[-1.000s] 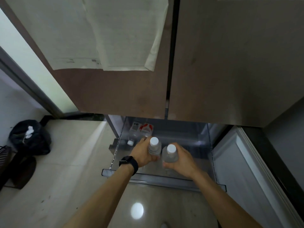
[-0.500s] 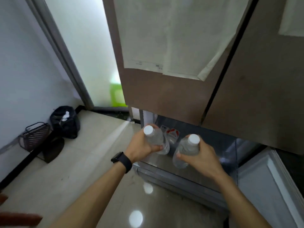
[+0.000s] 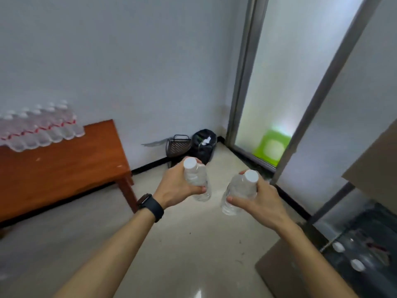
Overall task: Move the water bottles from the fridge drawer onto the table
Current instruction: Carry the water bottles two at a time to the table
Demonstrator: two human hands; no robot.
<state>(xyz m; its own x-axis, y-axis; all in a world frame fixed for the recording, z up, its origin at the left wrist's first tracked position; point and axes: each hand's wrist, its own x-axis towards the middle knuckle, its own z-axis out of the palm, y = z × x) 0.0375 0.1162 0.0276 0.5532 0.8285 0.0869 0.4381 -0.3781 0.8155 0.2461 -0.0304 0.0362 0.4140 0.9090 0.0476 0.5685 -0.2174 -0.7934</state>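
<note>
My left hand point(image 3: 175, 186) is shut on a clear water bottle point(image 3: 196, 179) with a white cap, held over the floor. My right hand point(image 3: 257, 201) grips a second clear bottle point(image 3: 238, 190), also white-capped and tilted. The brown wooden table point(image 3: 64, 168) stands at the left against the wall, with several bottles point(image 3: 40, 127) in rows at its far left end. At the lower right the open fridge drawer point(image 3: 361, 248) shows white caps of bottles point(image 3: 356, 264) still inside.
A dark wire basket point(image 3: 178, 145) and a black bag point(image 3: 203, 145) sit in the corner by the wall. A frosted glass door with a metal frame point(image 3: 240, 82) stands beyond them. The fridge door point(image 3: 373, 160) juts in at the right.
The view has swung left from the fridge toward the table. Both hands have lifted their bottles out of the drawer and carried them away over the floor.
</note>
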